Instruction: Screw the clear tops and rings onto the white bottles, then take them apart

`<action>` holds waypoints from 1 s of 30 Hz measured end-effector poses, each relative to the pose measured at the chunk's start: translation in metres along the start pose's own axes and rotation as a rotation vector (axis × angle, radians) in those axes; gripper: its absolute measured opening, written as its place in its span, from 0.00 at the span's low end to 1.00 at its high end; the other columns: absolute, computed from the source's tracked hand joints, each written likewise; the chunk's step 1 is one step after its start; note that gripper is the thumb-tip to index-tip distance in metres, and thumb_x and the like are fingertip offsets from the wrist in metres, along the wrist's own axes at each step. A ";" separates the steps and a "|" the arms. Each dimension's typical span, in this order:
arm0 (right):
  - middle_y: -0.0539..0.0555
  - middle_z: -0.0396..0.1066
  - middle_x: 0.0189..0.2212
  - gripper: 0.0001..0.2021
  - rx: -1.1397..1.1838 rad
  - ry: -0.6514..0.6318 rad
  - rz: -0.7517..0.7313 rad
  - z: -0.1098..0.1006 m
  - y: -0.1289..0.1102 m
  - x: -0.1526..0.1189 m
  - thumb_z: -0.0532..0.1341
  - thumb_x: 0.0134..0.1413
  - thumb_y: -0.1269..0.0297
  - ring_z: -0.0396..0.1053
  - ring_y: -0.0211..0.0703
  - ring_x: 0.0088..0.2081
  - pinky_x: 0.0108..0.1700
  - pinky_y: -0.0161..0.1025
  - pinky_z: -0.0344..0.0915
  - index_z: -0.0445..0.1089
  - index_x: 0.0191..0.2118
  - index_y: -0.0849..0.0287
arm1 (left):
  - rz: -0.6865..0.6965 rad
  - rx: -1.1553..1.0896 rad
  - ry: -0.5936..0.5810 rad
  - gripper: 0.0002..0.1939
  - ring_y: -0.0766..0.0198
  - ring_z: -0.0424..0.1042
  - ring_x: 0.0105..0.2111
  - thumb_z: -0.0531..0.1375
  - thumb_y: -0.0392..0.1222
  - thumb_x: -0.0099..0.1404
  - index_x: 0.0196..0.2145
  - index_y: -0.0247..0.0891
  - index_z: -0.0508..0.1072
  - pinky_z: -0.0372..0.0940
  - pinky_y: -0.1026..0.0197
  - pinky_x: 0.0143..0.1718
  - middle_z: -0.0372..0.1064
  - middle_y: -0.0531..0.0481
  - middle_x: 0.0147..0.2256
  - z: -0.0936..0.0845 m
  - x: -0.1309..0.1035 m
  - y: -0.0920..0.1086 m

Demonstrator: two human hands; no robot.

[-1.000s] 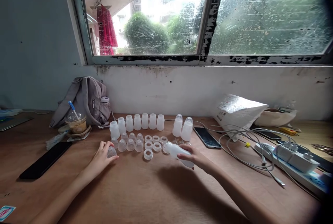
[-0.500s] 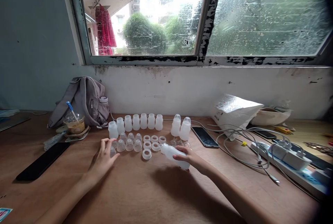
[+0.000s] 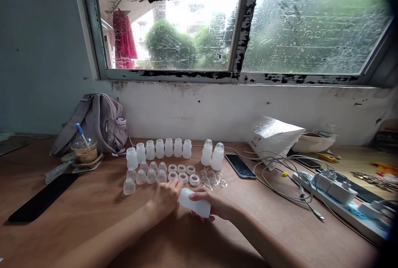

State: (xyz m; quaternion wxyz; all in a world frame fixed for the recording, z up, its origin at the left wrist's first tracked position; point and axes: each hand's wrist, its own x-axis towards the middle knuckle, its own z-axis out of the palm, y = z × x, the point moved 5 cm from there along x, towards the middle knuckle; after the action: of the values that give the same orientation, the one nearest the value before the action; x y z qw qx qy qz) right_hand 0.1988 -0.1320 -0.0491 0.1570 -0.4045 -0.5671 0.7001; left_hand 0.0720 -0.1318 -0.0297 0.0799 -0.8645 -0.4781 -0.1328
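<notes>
A tilted white bottle [image 3: 200, 209] is grasped by the right hand [image 3: 218, 204] over the table [image 3: 99, 205], short of its far edge. Brown drink [image 3: 87, 155] is contained in a cup [image 3: 83, 144] toward the far left corner. The white bottle's top is hidden by the left hand [image 3: 164, 198], whose grip cannot be told.

Milky white bottle [image 3: 196, 205], brown bench [image 3: 93, 205].
Backpack [image 3: 100, 120] grey-mauve; straw [image 3: 79, 128] blue-topped; hanging cloth [image 3: 123, 40] red; window frame [image 3: 174, 75] grey, black-patched.

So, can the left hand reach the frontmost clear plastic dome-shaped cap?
Probably yes: I see only brown tabletop between the left hand and that cap, though the hand seems busy at the white plastic bottle.
</notes>
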 end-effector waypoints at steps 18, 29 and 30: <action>0.58 0.65 0.42 0.24 -1.286 0.546 -0.725 -0.003 -0.028 -0.018 0.59 0.48 0.61 0.62 0.49 0.42 0.41 0.44 0.60 0.57 0.52 0.53 | -0.100 -0.419 -0.029 0.25 0.62 0.69 0.28 0.59 0.45 0.50 0.46 0.43 0.58 0.60 0.65 0.26 0.67 0.53 0.31 -0.018 -0.007 -0.020; 0.56 0.65 0.42 0.24 -1.228 0.623 -0.720 -0.020 -0.028 -0.020 0.59 0.48 0.59 0.62 0.48 0.42 0.42 0.43 0.60 0.57 0.52 0.53 | 0.016 -0.319 0.233 0.10 0.71 0.66 0.23 0.47 0.41 0.64 0.37 0.40 0.67 0.60 0.68 0.26 0.67 0.51 0.36 -0.026 -0.014 -0.039; 0.56 0.65 0.42 0.24 -1.230 0.618 -0.721 -0.020 -0.028 -0.020 0.59 0.48 0.59 0.61 0.48 0.42 0.42 0.43 0.60 0.57 0.52 0.54 | 0.040 -0.292 0.233 0.10 0.71 0.66 0.24 0.48 0.42 0.63 0.38 0.40 0.66 0.60 0.68 0.26 0.67 0.51 0.37 -0.025 -0.014 -0.039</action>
State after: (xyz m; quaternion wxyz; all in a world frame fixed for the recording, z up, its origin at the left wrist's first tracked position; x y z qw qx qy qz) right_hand 0.2191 -0.1239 -0.0164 0.2734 -0.3860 -0.8808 0.0208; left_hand 0.0281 -0.1293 -0.0099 0.0109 -0.8550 -0.4242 -0.2982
